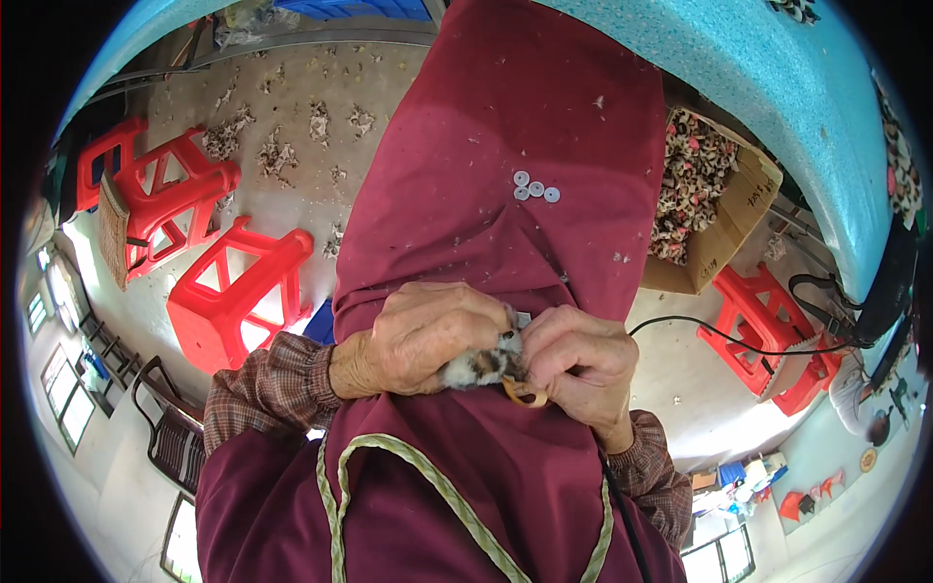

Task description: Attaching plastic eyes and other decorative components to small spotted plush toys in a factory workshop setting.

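Left hand (428, 335) and right hand (573, 360) both pinch shut on a fluffy speckled tuft (481, 367) — over maroon apron cloth (505, 146).

Concrete floor (292, 185), pale, littered with scraps. Red plastic stools: two at left (160, 189) (238, 296), another at right (768, 335). Turquoise speckled bench (768, 92) along top right, open cardboard box (724, 219) of small pieces beside it. Black cable (719, 335) across floor. Dark metal chair (175, 428) lower left. Bright daylight at rim.
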The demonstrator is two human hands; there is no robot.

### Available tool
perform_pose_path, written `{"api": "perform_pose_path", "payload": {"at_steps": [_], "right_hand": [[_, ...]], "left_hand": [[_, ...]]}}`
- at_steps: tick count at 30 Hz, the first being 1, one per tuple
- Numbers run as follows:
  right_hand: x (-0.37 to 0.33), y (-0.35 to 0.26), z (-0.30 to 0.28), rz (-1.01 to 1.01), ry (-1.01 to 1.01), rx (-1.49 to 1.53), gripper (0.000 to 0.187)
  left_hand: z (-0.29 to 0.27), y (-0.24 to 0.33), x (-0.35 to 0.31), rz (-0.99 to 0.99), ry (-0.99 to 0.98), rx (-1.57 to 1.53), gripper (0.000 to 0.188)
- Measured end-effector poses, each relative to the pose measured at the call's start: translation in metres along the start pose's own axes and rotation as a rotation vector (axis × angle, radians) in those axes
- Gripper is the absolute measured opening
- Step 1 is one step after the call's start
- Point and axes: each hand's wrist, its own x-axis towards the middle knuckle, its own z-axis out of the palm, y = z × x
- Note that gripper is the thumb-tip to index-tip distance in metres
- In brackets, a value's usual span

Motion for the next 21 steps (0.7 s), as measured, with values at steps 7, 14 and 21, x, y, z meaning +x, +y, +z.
{"api": "perform_pose_path", "payload": {"at_steps": [7,14,21], "right_hand": [[-0.002,-0.001,0.006,0.34,0.12,0.54,0.02],[0.002,-0.006,0.004,0.037,-0.012,-0.025,0.031],[-0.002,-0.003,0.003,0.275,-0.075,0.334,0.016]], "left_hand": [[-0.005,0.006,0.002,0.077,-0.024,0.013,0.032],[-0.007,0.011,0.004,0.187,0.016,0.14,0.022],[0.001,0.011,0.001,0.089,0.01,-0.044,0.012]]}}
